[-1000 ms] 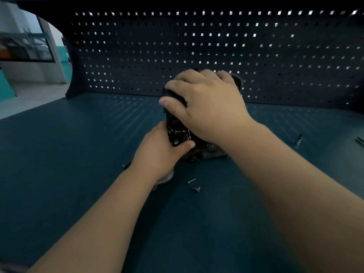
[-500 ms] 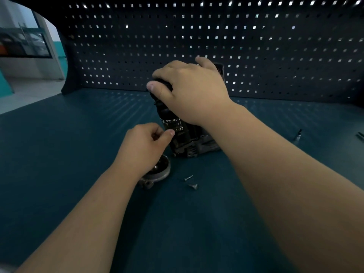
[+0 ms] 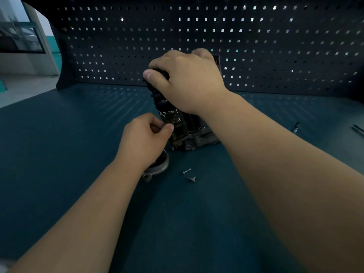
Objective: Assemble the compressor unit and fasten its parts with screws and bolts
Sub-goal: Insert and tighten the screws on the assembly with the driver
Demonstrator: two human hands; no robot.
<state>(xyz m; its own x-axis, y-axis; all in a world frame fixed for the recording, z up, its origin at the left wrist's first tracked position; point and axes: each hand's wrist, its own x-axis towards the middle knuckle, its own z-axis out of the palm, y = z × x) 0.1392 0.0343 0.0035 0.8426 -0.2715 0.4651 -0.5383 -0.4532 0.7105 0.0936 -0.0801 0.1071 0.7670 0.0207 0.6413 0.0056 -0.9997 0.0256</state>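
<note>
Gripping compressor unit point(image 3: 190, 133) top w/ right hand point(image 3: 189, 81); left hand point(image 3: 141, 138) curled beside it, can't tell if holding anything.

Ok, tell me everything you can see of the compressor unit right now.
The compressor unit is a dark, mostly black block standing on end on the teal bench, before the pegboard. Its foot looks like ribbed grey cast metal, and a worn, patchy label sits on its front. The right hand grips its top from above. The left hand pinches at its lower left edge.
</note>
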